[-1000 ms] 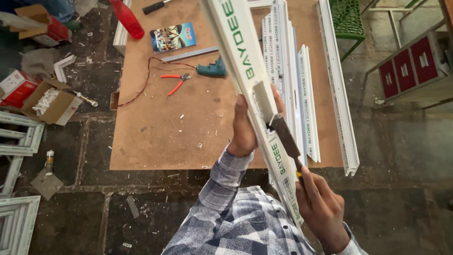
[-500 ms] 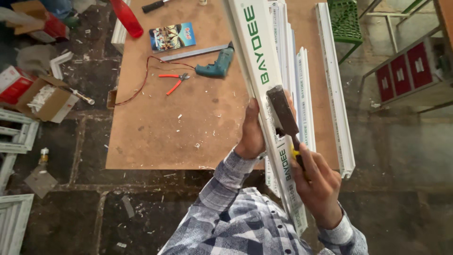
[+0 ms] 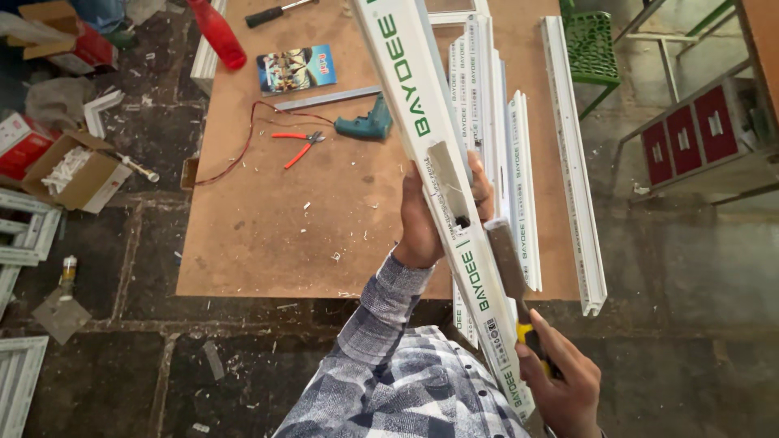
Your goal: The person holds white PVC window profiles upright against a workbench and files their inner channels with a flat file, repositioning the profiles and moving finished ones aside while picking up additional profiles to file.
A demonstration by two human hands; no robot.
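We see a long white plastic profile (image 3: 422, 130) held above the brown board table (image 3: 260, 235). Its long axis runs on a diagonal: the far end points up and away toward the top of the view, slightly left; the near end comes down to the lower right, close to the person's body. A rectangular slot is cut in its upper face, just beside the left hand (image 3: 422, 227).

The left hand wraps the profile from below at about mid-length, fingers closed round it, fingertips showing over the right edge. The right hand (image 3: 564, 381) is clenched on a yellow handle of a chisel (image 3: 507, 268); the flat blade lies along the profile's upper face, tip pointing up toward the slot, roughly parallel to the profile. Whether the blade edge touches the slot we cannot tell.

On the table, to the right of the held piece, more white profiles (image 3: 519, 186) lie in a stack, lengthwise away from us. Left of it: a teal drill (image 3: 365, 126), red-handled pliers (image 3: 296, 144) and a red wire (image 3: 235, 154). A cardboard box (image 3: 77, 174) sits on the floor at left.
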